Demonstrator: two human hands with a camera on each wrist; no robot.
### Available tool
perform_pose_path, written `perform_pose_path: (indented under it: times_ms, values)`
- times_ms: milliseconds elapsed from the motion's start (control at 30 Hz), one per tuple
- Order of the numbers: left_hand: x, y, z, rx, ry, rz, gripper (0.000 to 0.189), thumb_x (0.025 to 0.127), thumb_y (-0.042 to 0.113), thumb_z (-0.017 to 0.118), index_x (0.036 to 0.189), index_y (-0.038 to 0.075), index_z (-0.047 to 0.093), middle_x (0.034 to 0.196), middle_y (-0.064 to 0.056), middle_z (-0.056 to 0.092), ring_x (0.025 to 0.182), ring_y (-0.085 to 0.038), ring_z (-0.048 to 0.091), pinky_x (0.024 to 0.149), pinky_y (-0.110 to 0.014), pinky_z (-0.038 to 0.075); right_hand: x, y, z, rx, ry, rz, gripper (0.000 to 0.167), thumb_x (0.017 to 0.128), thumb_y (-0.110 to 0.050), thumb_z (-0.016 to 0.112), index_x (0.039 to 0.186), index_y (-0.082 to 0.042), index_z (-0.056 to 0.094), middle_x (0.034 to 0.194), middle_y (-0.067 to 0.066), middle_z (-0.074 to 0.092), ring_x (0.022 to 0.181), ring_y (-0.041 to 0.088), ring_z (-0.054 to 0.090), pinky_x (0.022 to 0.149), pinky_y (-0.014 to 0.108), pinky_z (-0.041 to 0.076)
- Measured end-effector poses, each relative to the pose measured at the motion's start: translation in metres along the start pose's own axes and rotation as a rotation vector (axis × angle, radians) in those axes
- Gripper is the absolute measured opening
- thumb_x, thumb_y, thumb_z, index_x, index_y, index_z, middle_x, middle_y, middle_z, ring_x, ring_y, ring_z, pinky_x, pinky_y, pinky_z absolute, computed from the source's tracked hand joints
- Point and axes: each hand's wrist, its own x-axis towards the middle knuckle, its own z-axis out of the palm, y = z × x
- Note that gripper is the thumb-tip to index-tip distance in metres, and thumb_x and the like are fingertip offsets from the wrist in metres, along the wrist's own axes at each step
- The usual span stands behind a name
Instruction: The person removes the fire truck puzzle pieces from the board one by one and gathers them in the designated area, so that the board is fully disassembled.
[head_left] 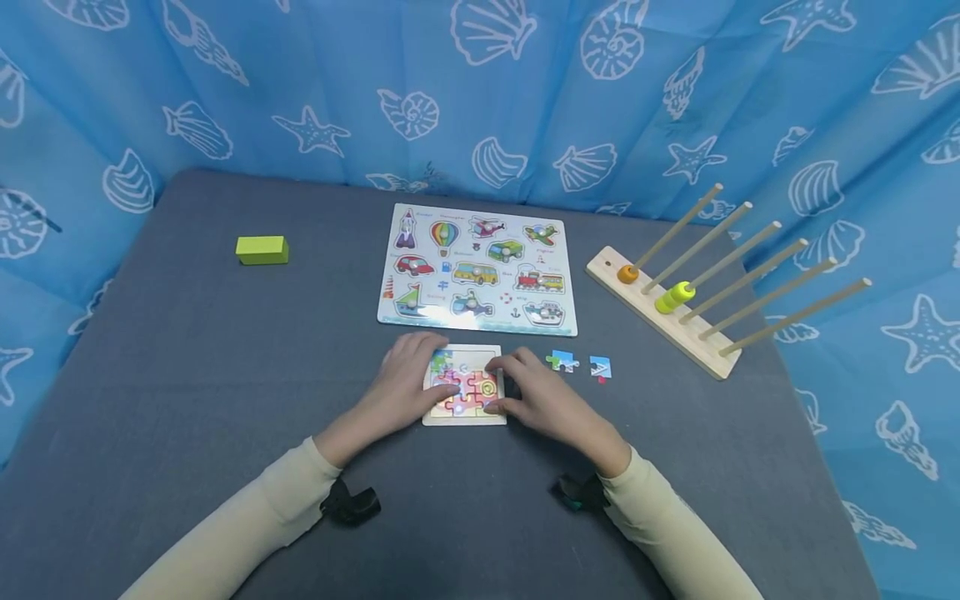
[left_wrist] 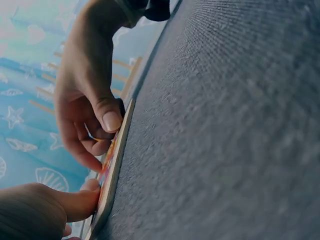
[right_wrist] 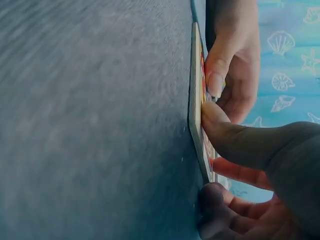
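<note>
1. Jigsaw tray (head_left: 465,421) lies flat on the counter (head_left: 225,375), between the left hand (head_left: 408,379) and right hand (head_left: 546,398).
2. The left hand grips its adjacent edge, thumb across the face; the right bends over the opposite edge, but whether it pinches anything, one cannot tell.
3. It looks light, stiff and wooden; the rim seems the surest hold, since the thin pieces (head_left: 468,405) could lift if dragged.

Around the jigsaw tray (head_left: 465,421), itself smooth bare wood, spreads a matt cloth (head_left: 262,400) with a rough weave. Beyond the tray, the vehicle board (head_left: 491,323) is smooth and glossy, catching glare; farther beyond it hangs folded curtain fabric (head_left: 315,75). Right of the tray, the peg rack (head_left: 682,330) is plain matt wood with shiny yellow beads (head_left: 675,297)
</note>
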Motion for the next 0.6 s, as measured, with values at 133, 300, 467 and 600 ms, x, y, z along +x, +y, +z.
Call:
perform_pose_path:
  times_ms: [133, 300, 467, 600]
  values:
    - [0.003, -0.002, -0.008, -0.001, -0.025, -0.031, 0.069, 0.082, 0.034, 0.076, 0.138, 0.007, 0.046, 0.134, -0.013, 0.048, 0.128, -0.033, 0.037, 0.103, -0.053, 0.031, 0.005, -0.006, 0.002, 0.039, -0.015, 0.025, 0.042, 0.084, -0.025, 0.075, 0.119, -0.009, 0.06, 0.099, 0.006, 0.053, 0.08, 0.014, 0.049, 0.067, 0.028, 0.043]
    - [0.006, -0.005, -0.016, 0.024, -0.063, -0.042, 0.068, 0.079, 0.035, 0.078, 0.135, 0.009, 0.05, 0.13, -0.013, 0.049, 0.125, -0.034, 0.037, 0.1, -0.053, 0.032, 0.009, -0.011, 0.004, 0.05, -0.031, 0.042, 0.04, 0.086, -0.025, 0.073, 0.12, -0.01, 0.059, 0.099, 0.005, 0.054, 0.081, 0.013, 0.05, 0.068, 0.029, 0.044]
    - [0.005, -0.005, -0.014, 0.042, -0.061, -0.046, 0.063, 0.084, 0.039, 0.073, 0.135, 0.009, 0.051, 0.13, -0.013, 0.047, 0.126, -0.034, 0.036, 0.1, -0.054, 0.031, 0.012, -0.013, 0.006, 0.051, -0.014, 0.055, 0.038, 0.086, -0.027, 0.073, 0.117, -0.01, 0.059, 0.096, 0.003, 0.054, 0.08, 0.013, 0.048, 0.068, 0.029, 0.043]
    - [0.001, 0.002, -0.004, 0.058, -0.017, -0.062, 0.065, 0.087, 0.044, 0.067, 0.137, 0.006, 0.049, 0.136, -0.014, 0.043, 0.13, -0.034, 0.034, 0.101, -0.056, 0.03, 0.016, -0.013, 0.007, 0.053, 0.013, 0.06, 0.03, 0.089, -0.024, 0.07, 0.113, -0.009, 0.06, 0.09, 0.002, 0.054, 0.076, 0.013, 0.047, 0.065, 0.028, 0.041]
